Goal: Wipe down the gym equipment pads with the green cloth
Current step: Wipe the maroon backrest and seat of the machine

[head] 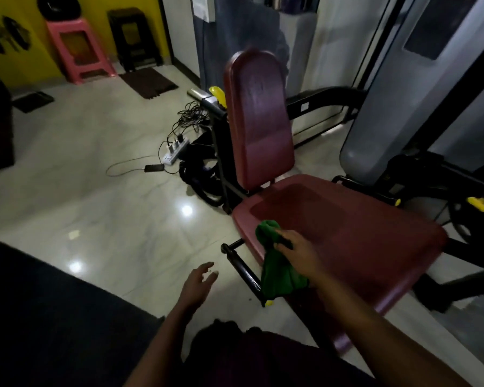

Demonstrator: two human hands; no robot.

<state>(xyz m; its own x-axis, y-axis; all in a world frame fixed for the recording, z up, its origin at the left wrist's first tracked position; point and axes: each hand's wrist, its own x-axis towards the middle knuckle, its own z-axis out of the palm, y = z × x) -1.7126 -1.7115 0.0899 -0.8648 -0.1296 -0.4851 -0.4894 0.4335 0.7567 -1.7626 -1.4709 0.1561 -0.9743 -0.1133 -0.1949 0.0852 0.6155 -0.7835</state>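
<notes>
A gym machine stands ahead with a maroon seat pad [355,241] and an upright maroon back pad [259,118]. My right hand [296,247] grips a bunched green cloth [277,269] at the seat pad's near left edge, and the cloth hangs down over that edge. My left hand [197,284] hovers above the floor to the left of the seat, fingers spread, holding nothing. A darker patch shows on the middle of the seat pad.
A black adjustment bar [243,270] sticks out under the seat's left side. A power strip with tangled cables [175,149] lies on the glossy tile floor. A pink stool [78,48] and a dark stool [133,37] stand by the yellow wall. A grey machine column [375,143] rises at right.
</notes>
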